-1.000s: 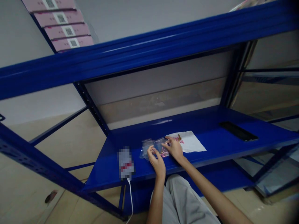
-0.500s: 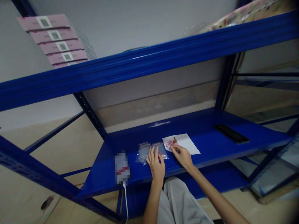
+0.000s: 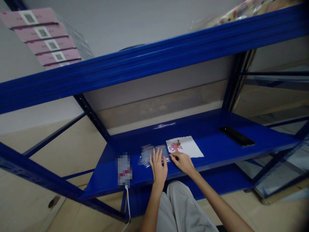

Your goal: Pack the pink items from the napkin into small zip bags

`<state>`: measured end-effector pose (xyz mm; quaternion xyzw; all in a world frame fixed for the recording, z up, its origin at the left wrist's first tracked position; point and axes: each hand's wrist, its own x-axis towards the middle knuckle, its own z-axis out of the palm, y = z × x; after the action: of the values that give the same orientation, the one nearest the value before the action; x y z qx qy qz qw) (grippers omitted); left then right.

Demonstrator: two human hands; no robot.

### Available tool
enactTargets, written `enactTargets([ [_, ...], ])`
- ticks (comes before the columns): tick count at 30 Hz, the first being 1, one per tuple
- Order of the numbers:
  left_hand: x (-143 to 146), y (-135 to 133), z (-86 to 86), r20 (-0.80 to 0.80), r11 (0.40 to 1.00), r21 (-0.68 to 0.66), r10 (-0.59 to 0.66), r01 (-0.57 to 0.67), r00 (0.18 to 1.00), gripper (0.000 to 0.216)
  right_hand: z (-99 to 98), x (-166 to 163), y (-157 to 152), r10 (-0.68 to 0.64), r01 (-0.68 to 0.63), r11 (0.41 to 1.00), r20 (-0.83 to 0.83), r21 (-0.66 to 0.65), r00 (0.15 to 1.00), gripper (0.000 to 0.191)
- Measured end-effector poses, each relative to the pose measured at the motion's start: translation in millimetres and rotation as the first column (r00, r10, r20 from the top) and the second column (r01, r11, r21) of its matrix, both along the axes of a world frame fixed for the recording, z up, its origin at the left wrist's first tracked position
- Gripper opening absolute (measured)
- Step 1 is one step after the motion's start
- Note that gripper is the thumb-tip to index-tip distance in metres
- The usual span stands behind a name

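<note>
Surrounding left hand [image 3: 158,167] and right hand [image 3: 184,162]: bags [image 3: 146,153], paper [image 3: 189,147], phone [image 3: 236,136].

A blue shelf [image 3: 212,129] bears clear bags [image 3: 146,153], white paper [image 3: 190,149], black phone [image 3: 236,136].

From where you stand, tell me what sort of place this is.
Probably a storeroom or packing area: blue metal racking, flat pink boxes with code labels stacked up top, and small clear bags under the left hand beside a white sheet.

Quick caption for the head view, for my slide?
Left hand flat on clear bags, right hand by white paper bearing pink bits, blue shelf.
</note>
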<state>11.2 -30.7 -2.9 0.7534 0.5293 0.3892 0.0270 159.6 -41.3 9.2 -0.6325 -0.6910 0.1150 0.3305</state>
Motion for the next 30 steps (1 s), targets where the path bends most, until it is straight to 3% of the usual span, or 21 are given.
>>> enactTargets([
  [3,-18,6,-0.5,0.060,0.975,0.043,0.216,-0.219,0.974,0.040,-0.4,1,0,-0.060,0.059,0.998,-0.078,-0.009,0.995,0.034],
  [7,-43,16,-6.3,-0.080,0.933,0.005,0.360,-0.361,0.930,0.042,-4.6,6,2,-0.073,0.073,0.997,-0.237,-0.008,0.969,0.034],
  [12,-54,15,-11.2,-0.197,0.914,-0.001,0.398,-0.406,0.896,0.033,-10.3,13,7,-0.028,0.016,0.999,-0.389,-0.033,0.921,0.035],
  [20,-59,-7,15.2,-0.092,0.869,0.112,0.492,-0.482,0.866,0.033,-7.8,19,2,0.039,-0.055,0.998,-0.569,-0.012,0.822,0.043],
  [26,-61,2,1.8,-0.157,0.909,0.005,0.412,-0.417,0.897,0.031,-9.4,15,-23,0.119,-0.176,0.983,-0.576,-0.043,0.809,0.040],
  [30,-57,7,4.4,-0.161,0.907,0.022,0.419,-0.421,0.894,0.034,-10.0,20,-32,0.114,-0.206,0.975,-0.611,-0.084,0.784,0.039],
])
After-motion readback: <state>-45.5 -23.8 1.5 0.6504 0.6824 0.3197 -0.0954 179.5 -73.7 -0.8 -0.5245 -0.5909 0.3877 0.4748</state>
